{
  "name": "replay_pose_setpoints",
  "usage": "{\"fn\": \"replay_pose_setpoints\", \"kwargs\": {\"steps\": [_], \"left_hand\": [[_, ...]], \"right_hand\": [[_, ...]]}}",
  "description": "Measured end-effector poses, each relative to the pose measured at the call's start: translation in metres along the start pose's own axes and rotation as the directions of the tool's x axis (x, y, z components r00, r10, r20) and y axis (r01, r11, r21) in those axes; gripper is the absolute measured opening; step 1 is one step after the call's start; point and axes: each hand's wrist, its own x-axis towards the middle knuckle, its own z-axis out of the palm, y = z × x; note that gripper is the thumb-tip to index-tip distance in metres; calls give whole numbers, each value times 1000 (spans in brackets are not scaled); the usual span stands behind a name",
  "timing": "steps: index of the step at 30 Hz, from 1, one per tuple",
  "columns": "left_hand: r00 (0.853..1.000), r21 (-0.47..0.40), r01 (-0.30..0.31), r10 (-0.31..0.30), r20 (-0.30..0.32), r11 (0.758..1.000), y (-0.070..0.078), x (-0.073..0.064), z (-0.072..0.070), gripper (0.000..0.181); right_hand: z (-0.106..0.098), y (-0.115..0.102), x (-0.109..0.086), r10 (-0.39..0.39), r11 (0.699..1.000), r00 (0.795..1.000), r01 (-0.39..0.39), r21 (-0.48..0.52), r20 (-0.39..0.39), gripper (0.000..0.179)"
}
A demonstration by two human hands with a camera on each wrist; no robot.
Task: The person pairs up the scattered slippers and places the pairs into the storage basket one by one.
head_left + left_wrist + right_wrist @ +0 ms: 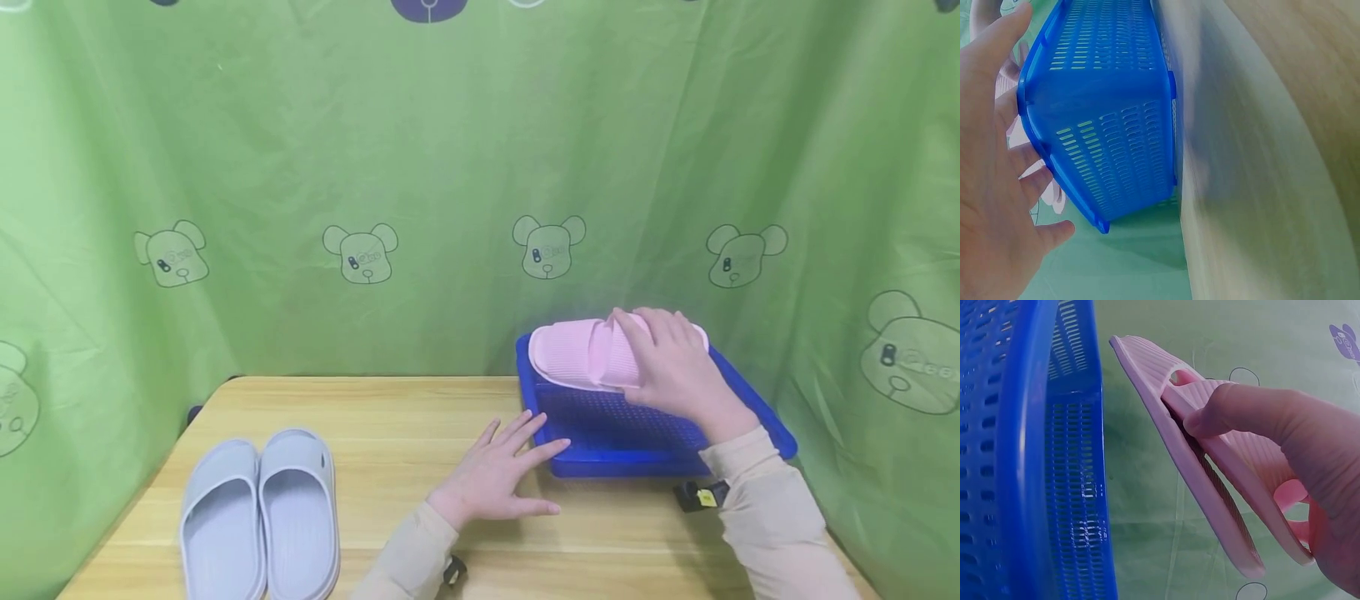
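A pair of pink ribbed slippers [566, 354] is held over the back of the blue plastic basket [637, 463]. My right hand [678, 375] grips both together from above, its thumb [1229, 412] on the near side in the right wrist view. There the two soles lie nearly parallel, a narrow gap between them. With fingers spread, my left hand [495, 475] is at the basket's left front corner. Its fingertips are right at the rim in the left wrist view, where the perforated basket wall [1110, 150] shows beside the palm.
Two grey slippers [296, 517] sit side by side on the left of the wooden table [405, 433]. A green curtain [450, 167] with bear heads encloses the back and sides. Dark straps with small fittings [701, 496] show by both wrists.
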Motion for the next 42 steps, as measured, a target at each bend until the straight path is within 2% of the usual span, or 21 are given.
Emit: {"fn": "replay_pose_setpoints", "kwargs": {"steps": [8,24,33,42], "left_hand": [[1000,-5,-4,4,-8,1000,-1,-1,-1,83],[1000,2,-8,8,-27,1000,-3,-1,1,83],[1000,-2,-6,6,-15,1000,-1,-1,1,83],[1000,-5,-2,2,-17,1000,-1,-1,1,82]], "right_hand": [[0,7,3,-26,999,1000,27,-29,9,111],[0,14,17,-81,996,993,85,-38,85,112],[5,15,22,-144,988,984,148,-36,107,113],[15,17,26,-148,987,977,156,-38,154,113]]}}
